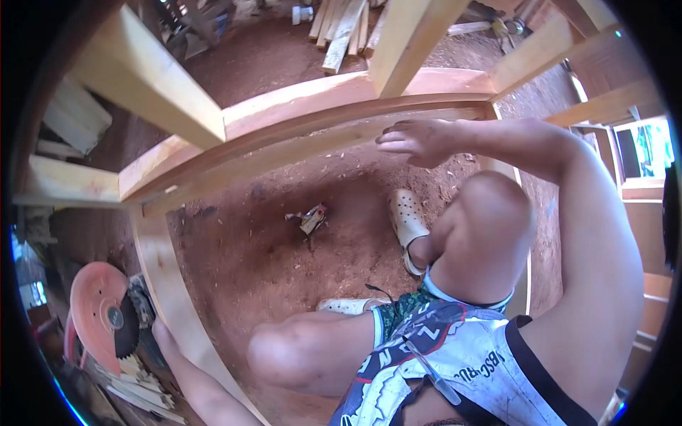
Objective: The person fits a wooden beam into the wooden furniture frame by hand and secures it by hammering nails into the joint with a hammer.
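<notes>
Inside a rectangular timber frame, a person sits or squats with knees bent above the reddish dirt floor. The right hand holds nothing, its fingers loosely extended near the far beam; whether it touches the wood is hard to tell. Outside the frame's left board, a circular saw with an orange guard lies beside thin wood strips. The left hand is right at the saw's body, but its fingers are hidden, so its grip cannot be told.
</notes>
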The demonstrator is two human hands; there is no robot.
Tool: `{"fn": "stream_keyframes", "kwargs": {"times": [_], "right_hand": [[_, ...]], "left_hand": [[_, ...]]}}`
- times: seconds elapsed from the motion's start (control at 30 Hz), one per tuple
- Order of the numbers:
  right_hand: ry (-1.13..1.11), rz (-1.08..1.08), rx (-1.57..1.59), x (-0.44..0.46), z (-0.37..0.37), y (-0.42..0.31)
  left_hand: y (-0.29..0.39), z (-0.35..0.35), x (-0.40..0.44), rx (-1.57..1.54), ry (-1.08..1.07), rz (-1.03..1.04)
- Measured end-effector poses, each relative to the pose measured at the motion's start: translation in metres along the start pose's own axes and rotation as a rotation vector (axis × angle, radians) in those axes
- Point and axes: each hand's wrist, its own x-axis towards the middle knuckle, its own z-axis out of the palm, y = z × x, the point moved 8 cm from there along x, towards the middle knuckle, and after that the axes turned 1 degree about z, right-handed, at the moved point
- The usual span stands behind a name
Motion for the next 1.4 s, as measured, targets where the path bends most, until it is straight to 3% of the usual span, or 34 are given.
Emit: {"fn": "stream_keyframes", "kwargs": {"times": [0.07, 0.1, 0.17, 0.2, 0.3, 0.33, 0.4, 0.5, 0.57, 0.63, 0.7, 0.73, 0.8, 0.87, 0.9, 0.97, 1.0, 1.07, 1.1, 1.2, 1.27, 1.33, 1.4], "right_hand": [[0.065, 0.089, -0.144, -0.015, 0.0, 0.015], [0.179, 0.129, -0.142, -0.013, 0.003, 0.016], [0.448, 0.108, -0.116, -0.002, 0.017, 0.015], [0.455, 0.175, -0.035, 0.019, 0.028, 0.017], [0.493, 0.263, 0.012, 0.078, 0.028, 0.002], [0.52, 0.32, -0.016, 0.086, 0.025, 0.0], [0.488, 0.338, -0.02, 0.092, 0.035, 0.008], [0.55, 0.351, -0.075, 0.073, 0.05, 0.02], [0.494, 0.58, 0.041, 0.032, 0.059, 0.046], [0.489, 0.707, -0.073, -0.016, 0.074, 0.073], [0.519, 0.909, 0.003, -0.076, 0.075, 0.092], [0.655, 0.956, -0.018, -0.106, 0.078, 0.101], [0.606, 1.197, -0.009, -0.155, 0.086, 0.118], [0.66, 1.279, 0.033, -0.188, 0.102, 0.135], [0.659, 1.288, 0.022, -0.192, 0.094, 0.134], [0.455, 1.541, 0.154, -0.205, 0.096, 0.135], [0.453, 1.539, 0.152, -0.201, 0.07, 0.132], [0.197, 1.597, 0.763, -0.192, 0.063, 0.124], [0.396, 1.545, 0.457, -0.191, 0.06, 0.129], [0.541, 1.518, 0.227, -0.198, 0.065, 0.144], [0.476, 1.572, 0.32, -0.201, 0.079, 0.138], [0.219, 1.64, 0.505, -0.202, 0.097, 0.127], [0.118, 1.586, 0.939, -0.2, 0.122, 0.119]], "left_hand": [[0.03, -0.016, -0.025, 0.316, 0.347, 0.165], [0.038, -0.011, -0.034, 0.316, 0.337, 0.184], [0.071, -0.022, -0.09, 0.522, 0.835, 0.37], [0.077, -0.007, -0.106, 0.533, 0.835, 0.372], [0.124, 0.073, -0.139, 0.445, 0.569, 0.861], [0.133, 0.082, -0.149, 0.449, 0.581, 0.848], [0.164, 0.131, -0.169, 0.758, 0.206, 0.984], [0.185, 0.121, -0.171, 0.594, 0.242, 0.956], [0.199, 0.108, -0.166, 0.55, 0.336, 0.95], [0.205, 0.088, -0.146, 0.482, 0.458, 0.916], [0.205, 0.089, -0.125, 0.486, 0.465, 0.884], [0.202, 0.091, -0.117, 0.494, 0.492, 0.841], [0.189, 0.117, -0.109, 0.49, 0.506, 0.901], [0.169, 0.145, -0.099, 0.728, 0.567, 0.885], [0.16, 0.157, -0.106, 0.719, 0.557, 0.888], [0.131, 0.203, -0.112, 0.738, 0.061, 0.885], [0.127, 0.204, -0.111, 0.737, 0.062, 0.881], [0.124, 0.195, -0.108, 0.568, 0.115, 0.844], [0.125, 0.193, -0.108, 0.569, 0.114, 0.845], [0.121, 0.173, -0.104, 0.565, 0.242, 0.817], [0.111, 0.163, -0.095, 0.6, 0.297, 0.762], [0.104, 0.157, -0.086, 0.635, 0.304, 0.774], [0.095, 0.159, -0.082, 0.672, 0.286, 0.782]]}}
